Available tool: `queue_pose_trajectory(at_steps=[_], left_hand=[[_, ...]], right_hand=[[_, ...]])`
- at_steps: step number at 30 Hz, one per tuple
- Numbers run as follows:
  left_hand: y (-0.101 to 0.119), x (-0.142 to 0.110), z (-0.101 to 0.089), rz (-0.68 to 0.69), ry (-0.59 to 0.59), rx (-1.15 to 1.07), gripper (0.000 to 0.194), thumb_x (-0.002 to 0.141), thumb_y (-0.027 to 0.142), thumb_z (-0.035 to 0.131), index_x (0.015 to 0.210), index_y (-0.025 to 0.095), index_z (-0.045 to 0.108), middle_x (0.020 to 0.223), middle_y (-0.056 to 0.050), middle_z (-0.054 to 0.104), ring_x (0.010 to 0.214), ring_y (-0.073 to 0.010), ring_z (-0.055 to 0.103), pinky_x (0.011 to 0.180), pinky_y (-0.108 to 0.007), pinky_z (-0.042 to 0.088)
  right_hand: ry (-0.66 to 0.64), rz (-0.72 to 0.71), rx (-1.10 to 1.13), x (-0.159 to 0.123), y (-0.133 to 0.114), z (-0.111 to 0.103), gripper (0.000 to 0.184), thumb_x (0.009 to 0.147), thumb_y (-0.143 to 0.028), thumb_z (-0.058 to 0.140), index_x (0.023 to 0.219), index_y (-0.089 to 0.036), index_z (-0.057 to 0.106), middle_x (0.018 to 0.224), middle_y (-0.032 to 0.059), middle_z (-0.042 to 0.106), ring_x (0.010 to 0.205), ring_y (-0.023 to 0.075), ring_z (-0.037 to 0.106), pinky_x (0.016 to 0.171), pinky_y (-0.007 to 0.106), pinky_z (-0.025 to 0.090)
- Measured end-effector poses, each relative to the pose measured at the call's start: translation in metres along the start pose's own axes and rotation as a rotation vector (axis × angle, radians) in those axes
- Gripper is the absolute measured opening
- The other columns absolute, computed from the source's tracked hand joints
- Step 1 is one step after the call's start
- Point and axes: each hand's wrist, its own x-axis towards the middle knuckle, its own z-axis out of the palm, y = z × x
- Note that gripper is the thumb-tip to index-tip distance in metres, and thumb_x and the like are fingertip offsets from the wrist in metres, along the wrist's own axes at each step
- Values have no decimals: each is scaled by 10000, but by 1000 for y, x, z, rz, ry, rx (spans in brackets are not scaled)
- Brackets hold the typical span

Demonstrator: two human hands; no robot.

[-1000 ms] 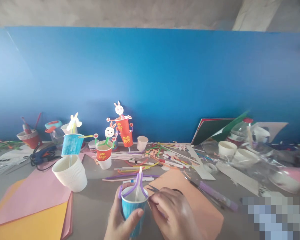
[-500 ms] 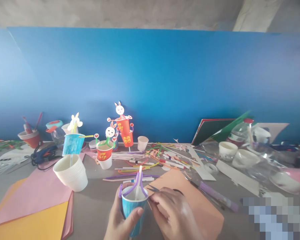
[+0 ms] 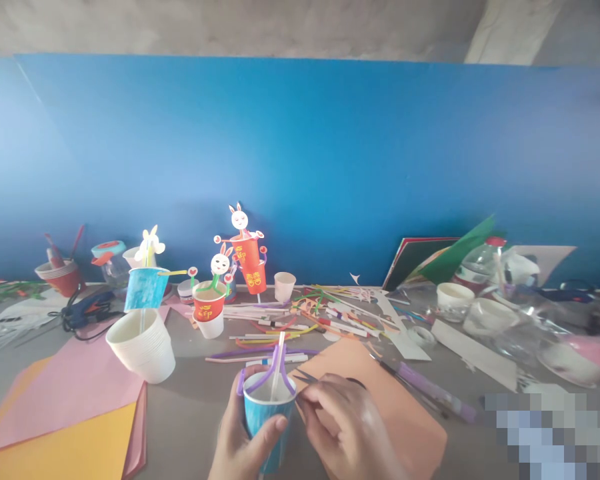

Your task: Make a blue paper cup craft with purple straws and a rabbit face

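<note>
My left hand (image 3: pixel 237 443) grips a blue-painted paper cup (image 3: pixel 266 420) at the bottom middle. A white straw (image 3: pixel 278 360) stands in the cup, and purple straws (image 3: pixel 263 379) arch over its rim. My right hand (image 3: pixel 347 433) is closed on a small pair of scissors (image 3: pixel 307 378) whose tips touch the cup's right rim. Both hands hover above an orange paper sheet (image 3: pixel 390 407) on the grey table (image 3: pixel 190 407).
A stack of white cups (image 3: pixel 143 347) stands to the left, beside pink (image 3: pixel 65 387) and yellow paper (image 3: pixel 65 447). Rabbit-topped red cups (image 3: pixel 247 257), loose straws (image 3: pixel 300 317) and a purple pen (image 3: pixel 430 387) lie behind. Bowls and a bottle (image 3: pixel 480 273) crowd the right.
My left thumb has slid a little up the cup. Otherwise the hands and cup have hardly moved.
</note>
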Motion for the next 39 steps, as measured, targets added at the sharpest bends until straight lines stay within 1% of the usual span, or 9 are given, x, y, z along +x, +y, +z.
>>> queue_pose_trajectory(at_steps=[11, 15, 18, 22, 25, 27, 30, 35, 39], left_hand=[[-2, 0, 0, 74, -10, 38, 617, 676, 562, 811, 1134, 211, 594, 972, -47, 741, 925, -259, 668, 832, -295, 493], [4, -2, 2, 30, -22, -12, 600, 685, 560, 796, 1142, 226, 596, 962, -40, 753, 909, -260, 680, 836, -300, 498], [8, -4, 3, 10, -30, -47, 613, 676, 559, 798, 1154, 229, 602, 954, -42, 757, 888, -268, 688, 835, -314, 506], [6, -5, 0, 7, -66, -82, 671, 639, 594, 814, 1168, 229, 623, 933, -48, 752, 852, -258, 674, 816, -304, 507], [0, -6, -5, -38, -34, -148, 775, 592, 637, 829, 1219, 233, 617, 996, -71, 752, 923, -288, 674, 851, -323, 516], [-4, -6, -7, -76, 7, -210, 848, 575, 649, 833, 1275, 231, 598, 1076, -98, 749, 1044, -338, 658, 910, -366, 516], [-8, -4, -10, -131, 24, -288, 894, 573, 638, 835, 1326, 226, 584, 1127, -119, 750, 1134, -383, 636, 947, -431, 515], [-13, -1, -14, -187, -14, -386, 839, 586, 594, 846, 1309, 228, 629, 1184, -141, 747, 1158, -403, 631, 970, -485, 498], [-13, -1, -13, -234, -46, -421, 788, 612, 577, 840, 1293, 227, 653, 1216, -145, 738, 1187, -404, 619, 977, -483, 494]], right_hand=[[59, 25, -17, -2, 1, 4, 184, 821, -67, 510, 739, -219, 572, 606, -5, 629, 550, 147, 600, 521, 225, 403], [-39, 291, 129, -5, -2, 4, 147, 841, -142, 559, 717, -217, 585, 628, -10, 657, 596, 150, 626, 579, 229, 439], [-126, 544, 382, -4, -2, 4, 127, 835, -217, 571, 708, -207, 581, 620, -14, 619, 574, 137, 582, 515, 210, 395], [-102, 732, 757, -1, -1, 6, 190, 801, -297, 584, 652, -201, 514, 561, -49, 499, 495, 99, 446, 479, 204, 329], [-62, 818, 879, 3, 1, 6, 210, 754, -332, 606, 631, -205, 492, 549, -37, 536, 488, 104, 467, 489, 213, 365], [-57, 826, 821, 5, 3, 5, 207, 747, -343, 600, 628, -205, 501, 556, -17, 573, 501, 121, 506, 508, 227, 396], [-91, 751, 559, 4, 9, 2, 196, 775, -318, 555, 620, -216, 495, 557, -17, 568, 512, 136, 516, 514, 233, 382], [-321, 593, -48, -2, 27, -1, 194, 721, -168, 594, 574, -224, 481, 485, -40, 556, 454, 140, 500, 451, 210, 243], [-356, 467, -48, -3, 36, -4, 157, 742, -95, 570, 664, -227, 603, 624, -20, 679, 549, 160, 606, 497, 209, 328]])
